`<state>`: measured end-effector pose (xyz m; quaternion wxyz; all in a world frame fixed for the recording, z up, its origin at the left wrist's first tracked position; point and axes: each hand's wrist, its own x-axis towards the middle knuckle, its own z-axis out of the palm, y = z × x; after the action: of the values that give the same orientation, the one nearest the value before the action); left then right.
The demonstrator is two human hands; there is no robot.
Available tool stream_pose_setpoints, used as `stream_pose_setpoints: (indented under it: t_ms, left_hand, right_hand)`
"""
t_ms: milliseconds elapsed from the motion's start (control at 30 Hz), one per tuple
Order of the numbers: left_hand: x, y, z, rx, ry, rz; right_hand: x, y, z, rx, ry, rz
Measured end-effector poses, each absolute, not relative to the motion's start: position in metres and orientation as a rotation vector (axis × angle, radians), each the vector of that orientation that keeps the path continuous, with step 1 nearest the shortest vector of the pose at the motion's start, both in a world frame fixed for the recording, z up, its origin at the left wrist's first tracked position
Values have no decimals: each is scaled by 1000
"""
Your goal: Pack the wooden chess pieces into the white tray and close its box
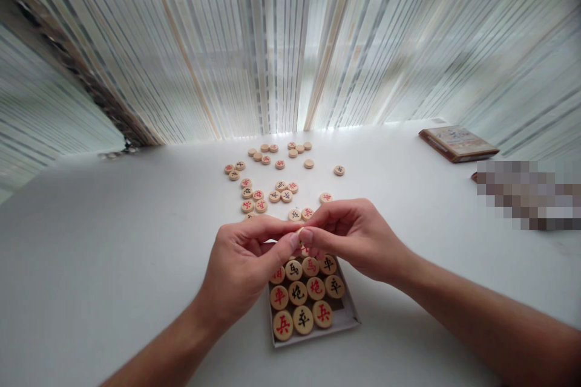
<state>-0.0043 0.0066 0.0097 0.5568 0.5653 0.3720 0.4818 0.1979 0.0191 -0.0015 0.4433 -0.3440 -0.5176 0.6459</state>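
My left hand (pixel 247 266) and my right hand (pixel 351 236) meet above a shallow white box (pixel 347 317) on the white table (pixel 113 242). Both pinch the same small wooden disc (pixel 299 231), only its edge visible between the fingertips. The box holds several round wooden chess pieces (pixel 302 319) with red or black characters, laid flat in rows. My hands hide the far part of the box. Beyond my hands, several more loose chess pieces (pixel 272 193) lie scattered on the table.
A flat brown box lid (pixel 457 143) lies at the far right of the table, next to a blurred-out patch. Striped curtains (pixel 290 42) hang right behind the table's far edge.
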Motion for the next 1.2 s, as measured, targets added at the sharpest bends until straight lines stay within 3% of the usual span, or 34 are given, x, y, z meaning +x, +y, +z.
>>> stream_pose_setpoints:
  t_ms: [1200]
  left_hand:
    - [-4, 9, 7, 1092, 814, 1041]
  right_hand:
    - [199, 21, 6, -861, -1047, 1826]
